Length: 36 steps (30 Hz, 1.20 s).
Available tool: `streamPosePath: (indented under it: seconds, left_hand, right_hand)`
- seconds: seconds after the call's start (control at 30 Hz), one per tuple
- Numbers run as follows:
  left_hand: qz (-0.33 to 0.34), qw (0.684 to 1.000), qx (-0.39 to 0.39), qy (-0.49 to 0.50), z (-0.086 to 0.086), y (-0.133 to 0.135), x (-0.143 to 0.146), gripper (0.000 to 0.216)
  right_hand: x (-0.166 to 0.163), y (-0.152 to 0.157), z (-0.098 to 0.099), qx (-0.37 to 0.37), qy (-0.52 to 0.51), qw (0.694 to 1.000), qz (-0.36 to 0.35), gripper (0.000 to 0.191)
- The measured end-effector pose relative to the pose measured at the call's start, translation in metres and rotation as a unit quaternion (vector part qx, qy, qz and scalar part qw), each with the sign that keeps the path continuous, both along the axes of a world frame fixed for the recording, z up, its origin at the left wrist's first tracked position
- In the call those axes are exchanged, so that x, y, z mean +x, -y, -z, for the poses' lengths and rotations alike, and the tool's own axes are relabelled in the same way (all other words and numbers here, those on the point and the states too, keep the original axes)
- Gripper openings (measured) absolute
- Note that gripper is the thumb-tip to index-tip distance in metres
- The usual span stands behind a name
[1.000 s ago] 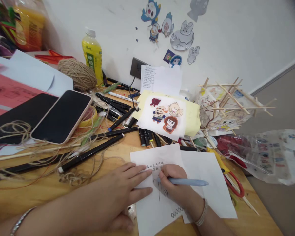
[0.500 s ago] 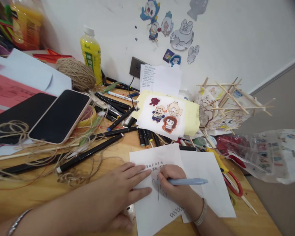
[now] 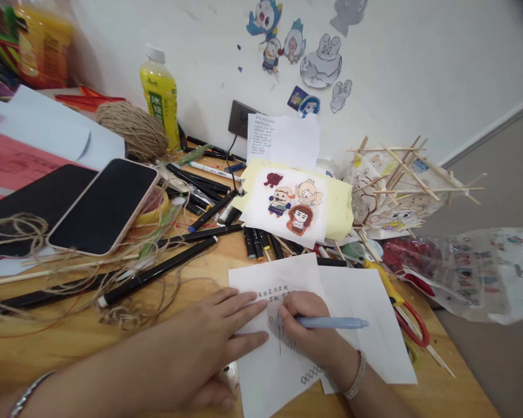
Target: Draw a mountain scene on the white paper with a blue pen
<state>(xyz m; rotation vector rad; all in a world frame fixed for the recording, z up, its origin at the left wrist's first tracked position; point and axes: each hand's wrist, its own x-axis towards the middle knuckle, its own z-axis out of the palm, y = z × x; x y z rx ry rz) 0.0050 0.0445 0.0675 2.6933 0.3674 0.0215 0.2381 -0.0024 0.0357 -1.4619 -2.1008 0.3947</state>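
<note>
My right hand (image 3: 309, 325) grips a light blue pen (image 3: 337, 323), its tip hidden behind my fingers over a white sheet of paper (image 3: 261, 377). Handwritten characters run across the sheet's upper part, with a few pen strokes below and a row of small diamonds near its lower right. Flat on the left edge of that sheet lies my left hand (image 3: 224, 337), fingers spread. A second white sheet (image 3: 370, 342) lies partly under the first, on its right side.
Behind the sheets are a page of coloured cartoon figures (image 3: 287, 200) and many black markers (image 3: 157, 273). Left are a phone (image 3: 107, 206), a twine ball (image 3: 133, 129) and a yellow bottle (image 3: 159, 98). Scissors (image 3: 412, 325), a stick frame (image 3: 401, 191) and a plastic bag (image 3: 475, 273) are right.
Both hands stay almost in place. The right hand and pen show only a tiny shift, and the whole view has slid slightly.
</note>
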Motion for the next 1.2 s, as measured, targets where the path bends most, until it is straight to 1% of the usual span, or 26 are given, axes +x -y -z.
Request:
streamPosePath:
  seconds: [0.1,0.27,0.43,0.53,0.63,0.83,0.97,1.1,1.2]
  left_hand:
    - [-0.001,1.000,0.003,-0.012,-0.002,0.000,0.001,0.071]
    - [-0.001,1.000,0.013,-0.021,-0.005,0.001,0.001,0.071]
    - [0.007,0.999,0.024,-0.035,-0.008,0.000,0.002,0.069]
    - [0.006,0.998,0.038,-0.046,-0.012,0.000,0.002,0.071]
    - [0.004,0.998,0.035,-0.052,-0.014,0.001,0.002,0.069]
    - [-0.014,1.000,0.001,-0.018,-0.007,0.002,0.003,0.069]
    - [-0.012,0.998,-0.012,-0.059,-0.009,0.001,0.004,0.072]
    - [-0.010,0.998,-0.011,-0.068,-0.014,0.001,0.004,0.071]
    - [-0.010,0.996,-0.019,-0.082,-0.013,0.002,0.004,0.074]
  right_hand:
    - [0.000,0.000,0.000,-0.001,0.017,1.000,-0.007,0.037]
    - [0.000,0.000,0.000,-0.004,0.033,0.999,0.008,0.033]
    - [0.000,-0.001,0.000,-0.006,-0.009,1.000,0.018,0.032]
    - [0.002,-0.002,0.000,-0.008,-0.047,0.997,0.054,0.031]
    - [0.005,-0.003,-0.002,-0.006,-0.058,0.995,0.079,0.031]
    - [0.001,-0.004,-0.002,0.010,-0.044,0.998,0.040,0.034]
    - [0.001,-0.004,-0.003,0.017,-0.023,0.999,0.031,0.033]
    - [0.001,-0.006,-0.003,0.006,-0.012,1.000,0.022,0.032]
    - [0.001,-0.006,-0.004,0.000,0.002,1.000,0.015,0.032]
